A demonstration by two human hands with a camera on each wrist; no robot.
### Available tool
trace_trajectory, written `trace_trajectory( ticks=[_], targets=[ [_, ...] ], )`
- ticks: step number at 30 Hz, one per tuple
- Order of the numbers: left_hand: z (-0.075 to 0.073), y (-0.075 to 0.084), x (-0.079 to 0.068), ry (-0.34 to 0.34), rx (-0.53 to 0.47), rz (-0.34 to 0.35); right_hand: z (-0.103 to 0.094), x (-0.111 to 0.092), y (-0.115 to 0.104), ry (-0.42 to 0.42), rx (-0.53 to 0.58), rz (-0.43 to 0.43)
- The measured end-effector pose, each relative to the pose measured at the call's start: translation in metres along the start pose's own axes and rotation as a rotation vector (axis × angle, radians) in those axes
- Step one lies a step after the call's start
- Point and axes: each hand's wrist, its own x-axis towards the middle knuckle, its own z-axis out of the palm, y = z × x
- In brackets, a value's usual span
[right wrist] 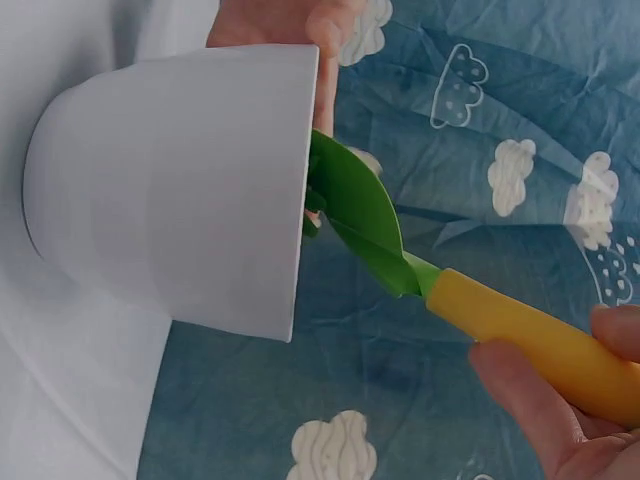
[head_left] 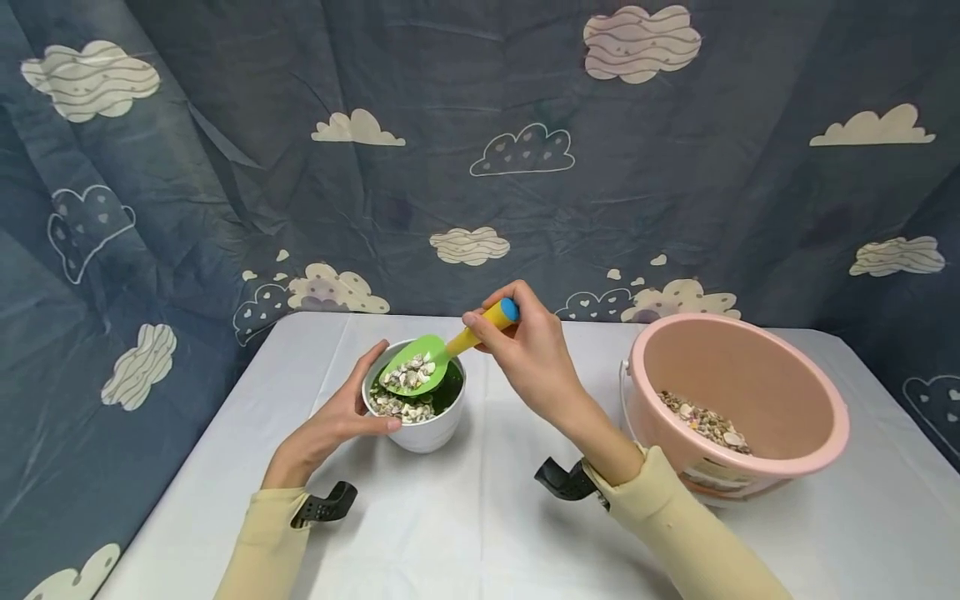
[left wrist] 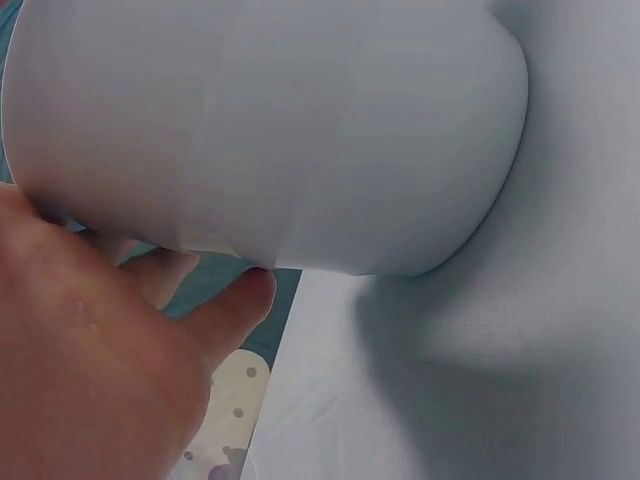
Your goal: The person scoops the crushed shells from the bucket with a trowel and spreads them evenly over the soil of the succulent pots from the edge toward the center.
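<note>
A white flowerpot (head_left: 429,437) stands upright on the table, with gravel (head_left: 401,407) and something green inside. My left hand (head_left: 337,423) grips it from the left, thumb at the near rim and fingers round the far side. In the left wrist view, fingers rest against the smooth wall of the pot (left wrist: 300,130). My right hand (head_left: 538,358) holds a small green trowel (head_left: 429,343) by its yellow handle (right wrist: 530,335), which ends in a blue cap. Small pale stones (head_left: 411,372) lie on the trowel's blade, which tilts down over the pot's opening.
A large pink bucket (head_left: 750,329) with gravel at its bottom stands on the right, beside my right forearm. White cloth covers the table (head_left: 480,517). Behind hangs a dark blue curtain (head_left: 480,75) with cloud prints.
</note>
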Motion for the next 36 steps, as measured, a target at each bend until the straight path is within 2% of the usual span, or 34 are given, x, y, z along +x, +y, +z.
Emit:
trace_trajectory(
  ticks=[7, 15, 19, 24, 31, 36],
  targets=[
    [0.001, 0.000, -0.001, 0.010, 0.007, -0.003, 0.003, 0.002, -0.008, -0.012, -0.050, -0.005],
    [0.002, -0.001, -0.002, 0.041, 0.051, -0.048, 0.010, 0.005, -0.009, -0.026, -0.189, -0.109],
    [0.002, 0.001, -0.002, 0.045, 0.072, -0.053, 0.012, 0.005, -0.010, -0.019, -0.223, -0.147],
    [0.002, 0.000, -0.002, 0.043, 0.072, -0.046, 0.012, 0.005, -0.011, -0.002, -0.226, -0.177],
    [0.004, 0.000, -0.001, 0.019, 0.024, -0.024, 0.009, 0.000, -0.010, -0.004, -0.170, -0.258],
    [0.004, 0.001, -0.002, 0.027, 0.025, -0.037, 0.006, -0.002, -0.008, 0.031, -0.177, -0.295]
  ],
)
